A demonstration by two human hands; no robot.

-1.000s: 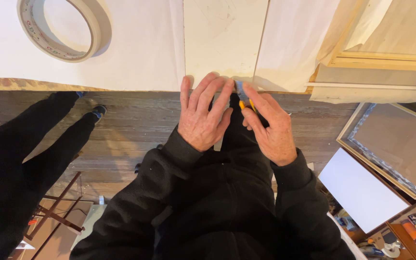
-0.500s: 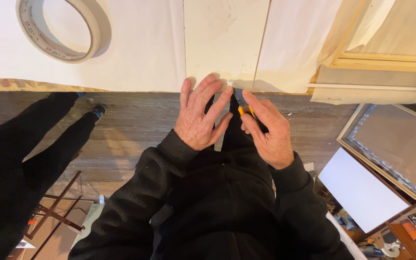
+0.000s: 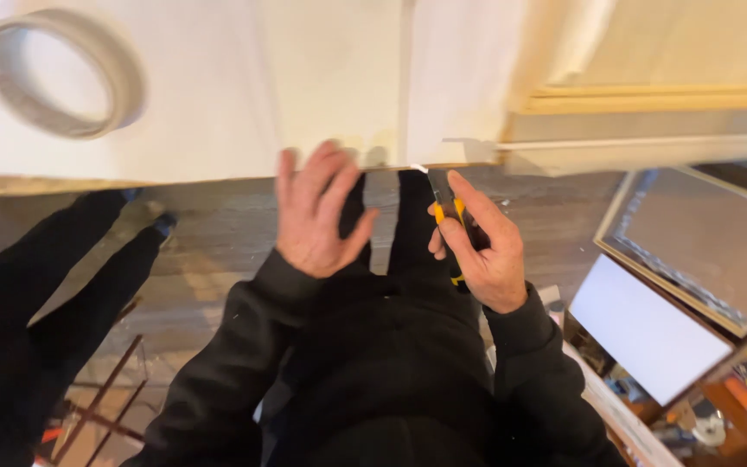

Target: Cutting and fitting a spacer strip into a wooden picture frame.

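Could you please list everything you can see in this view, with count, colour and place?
utility knife: one, yellow and black, gripped in the right hand, tip at the edge of the white sheet
white sheet: one, white, covering the work surface across the top
tape roll: one, off-white ring, lying on the sheet at top left
wooden frame: one, pale wood, top right on the surface
framed panel: one, grey with a light frame, right side by the floor
white board: one, white, lower right
wooden floor: brown planks, below the surface
another person's legs: two, in black, at left
left hand: one, fingers spread, at the sheet's edge
right hand: one, closed round the knife
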